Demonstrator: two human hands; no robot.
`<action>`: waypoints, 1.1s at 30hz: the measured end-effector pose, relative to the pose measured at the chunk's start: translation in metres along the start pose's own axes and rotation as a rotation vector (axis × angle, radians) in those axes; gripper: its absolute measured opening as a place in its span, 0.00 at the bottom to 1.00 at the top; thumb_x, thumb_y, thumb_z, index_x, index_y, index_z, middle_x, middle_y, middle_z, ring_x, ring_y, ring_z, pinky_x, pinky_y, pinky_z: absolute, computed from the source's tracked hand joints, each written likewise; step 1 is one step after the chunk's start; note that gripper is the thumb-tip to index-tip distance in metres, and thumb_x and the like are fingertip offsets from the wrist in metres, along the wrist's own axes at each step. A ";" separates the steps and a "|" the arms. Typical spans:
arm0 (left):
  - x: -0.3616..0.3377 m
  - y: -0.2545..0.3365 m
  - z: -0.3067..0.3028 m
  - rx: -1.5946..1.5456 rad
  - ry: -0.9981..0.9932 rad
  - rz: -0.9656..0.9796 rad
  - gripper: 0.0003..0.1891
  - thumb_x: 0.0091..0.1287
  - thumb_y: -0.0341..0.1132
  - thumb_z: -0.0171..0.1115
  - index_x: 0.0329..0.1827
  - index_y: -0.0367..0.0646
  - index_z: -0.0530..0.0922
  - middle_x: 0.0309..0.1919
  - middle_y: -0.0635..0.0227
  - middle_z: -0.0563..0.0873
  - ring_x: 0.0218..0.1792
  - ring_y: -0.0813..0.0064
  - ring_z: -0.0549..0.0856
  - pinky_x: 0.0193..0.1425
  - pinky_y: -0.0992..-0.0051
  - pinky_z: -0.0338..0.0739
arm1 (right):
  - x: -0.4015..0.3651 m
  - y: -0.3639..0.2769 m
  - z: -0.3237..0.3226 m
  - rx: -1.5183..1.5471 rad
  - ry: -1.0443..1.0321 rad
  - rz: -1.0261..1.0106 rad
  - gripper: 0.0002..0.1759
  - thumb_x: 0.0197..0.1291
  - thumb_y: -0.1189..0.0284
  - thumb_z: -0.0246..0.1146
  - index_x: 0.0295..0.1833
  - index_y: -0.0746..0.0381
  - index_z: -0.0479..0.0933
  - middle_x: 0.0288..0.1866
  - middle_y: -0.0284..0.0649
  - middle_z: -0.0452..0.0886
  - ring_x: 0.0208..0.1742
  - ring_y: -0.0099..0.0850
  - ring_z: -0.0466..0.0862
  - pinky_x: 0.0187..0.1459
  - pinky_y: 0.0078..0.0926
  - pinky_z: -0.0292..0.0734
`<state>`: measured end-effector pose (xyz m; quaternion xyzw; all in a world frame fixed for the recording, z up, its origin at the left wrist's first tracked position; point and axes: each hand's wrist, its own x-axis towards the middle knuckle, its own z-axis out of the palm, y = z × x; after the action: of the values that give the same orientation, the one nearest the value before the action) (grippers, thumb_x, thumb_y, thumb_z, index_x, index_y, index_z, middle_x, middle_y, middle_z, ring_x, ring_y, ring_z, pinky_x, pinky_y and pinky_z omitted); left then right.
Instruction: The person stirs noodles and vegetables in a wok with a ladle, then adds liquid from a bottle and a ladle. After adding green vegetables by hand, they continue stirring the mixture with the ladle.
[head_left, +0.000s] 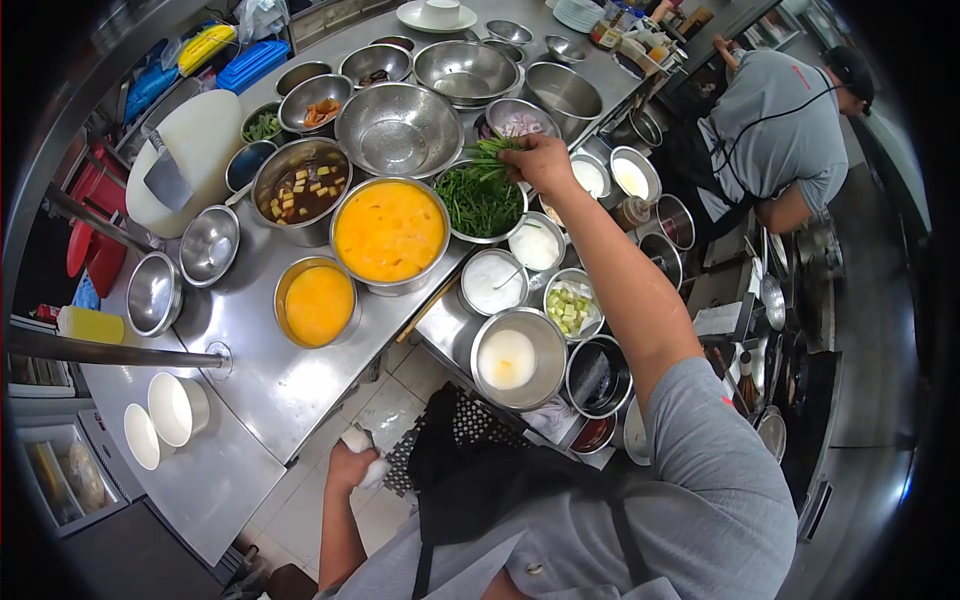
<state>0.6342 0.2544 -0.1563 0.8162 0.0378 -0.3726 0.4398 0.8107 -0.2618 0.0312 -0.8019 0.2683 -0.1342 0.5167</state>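
My right hand (541,166) is closed on a bunch of cut green leaves (488,152), held just above a steel bowl of the same chopped greens (478,205). Low beside my apron, my left hand (350,466) grips a crumpled white cloth (376,472). To the left of the greens, a large bowl holds yellow beaten egg (390,232), and a smaller pot of egg (318,306) stands nearer to me. Sliced red onion (520,125) sits in a bowl behind my right hand. Below the greens are containers of white powder (493,282) and pale green cubes (572,307).
A pot of dark liquid with cubes (302,190) and several steel bowls (400,130) crowd the counter (240,350). A cleaver (167,178) leans at a white round board (205,140). Another person (775,130) bends over at the right, near the stove. White bowls (178,408) stand lower left.
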 end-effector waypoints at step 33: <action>-0.096 0.173 0.206 0.219 -1.174 0.108 0.29 0.45 0.26 0.62 0.55 0.34 0.71 0.42 0.61 0.82 0.41 0.67 0.82 0.46 0.69 0.77 | -0.758 0.058 -0.408 0.479 1.655 -0.221 0.10 0.57 0.77 0.65 0.44 0.66 0.76 0.36 0.36 0.79 0.33 0.24 0.78 0.34 0.17 0.76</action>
<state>0.5142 0.0205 -0.0450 0.5154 -0.2915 -0.7401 0.3190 -0.0291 -0.1581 0.2014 -0.3377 0.4429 -0.7766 0.2943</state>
